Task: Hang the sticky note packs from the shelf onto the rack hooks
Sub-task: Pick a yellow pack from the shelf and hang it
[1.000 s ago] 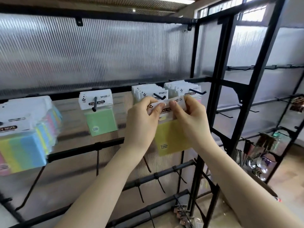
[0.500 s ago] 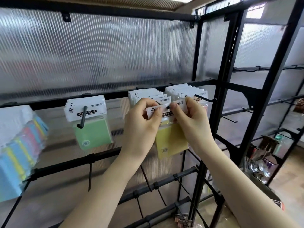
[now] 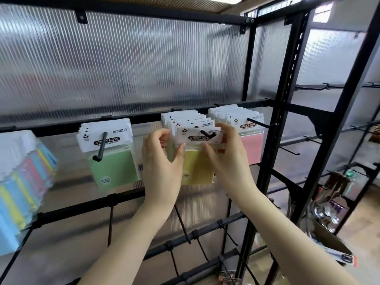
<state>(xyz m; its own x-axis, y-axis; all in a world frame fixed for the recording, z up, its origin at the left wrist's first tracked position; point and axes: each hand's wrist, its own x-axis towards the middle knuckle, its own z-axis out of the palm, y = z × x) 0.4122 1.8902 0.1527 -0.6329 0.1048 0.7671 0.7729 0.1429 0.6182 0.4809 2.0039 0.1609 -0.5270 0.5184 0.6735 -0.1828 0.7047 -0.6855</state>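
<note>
A yellow sticky note pack (image 3: 197, 159) is pinched at its header card by the left hand (image 3: 162, 161) and right hand (image 3: 224, 159), already threaded on the middle hook (image 3: 207, 134); sliding it back and releasing it is judged to be called for next.

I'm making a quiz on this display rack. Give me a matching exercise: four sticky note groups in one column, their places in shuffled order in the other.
Things:
1. green pack
2. yellow pack
3. pink pack
4. multicolour packs

Places:
A. far left edge of view
B. rightmost hook, beside the black upright
C. between both hands
D. hook just left of the left hand

Pairs: 1-D, 2-C, 3-B, 4-A
</note>
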